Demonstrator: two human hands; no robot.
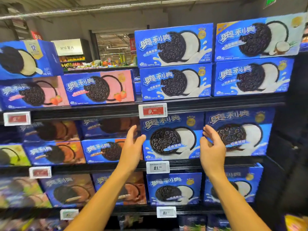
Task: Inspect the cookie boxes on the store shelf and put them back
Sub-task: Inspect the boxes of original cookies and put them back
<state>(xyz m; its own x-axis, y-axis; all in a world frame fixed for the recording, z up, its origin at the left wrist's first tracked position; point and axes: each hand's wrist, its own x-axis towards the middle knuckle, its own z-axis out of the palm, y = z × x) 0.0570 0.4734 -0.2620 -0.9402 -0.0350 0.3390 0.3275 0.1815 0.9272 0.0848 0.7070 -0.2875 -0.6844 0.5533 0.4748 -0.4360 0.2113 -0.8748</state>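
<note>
With my left hand (133,144) and right hand (211,147) open and holding nothing either side of the big blue cookie box (171,135) on the middle shelf (183,164), I judge a careless pull could drag its right-hand neighbour box (240,130) off.

Both bare forearms reach up and forward from the bottom of the view, roughly parallel and well apart. The left hand (131,144) is raised with palm turned inward, fingers straight and relaxed, thumb spread toward the right. The right hand (212,145) mirrors it, palm facing left, fingers loosely extended and slightly fanned, gripping nothing.
</note>
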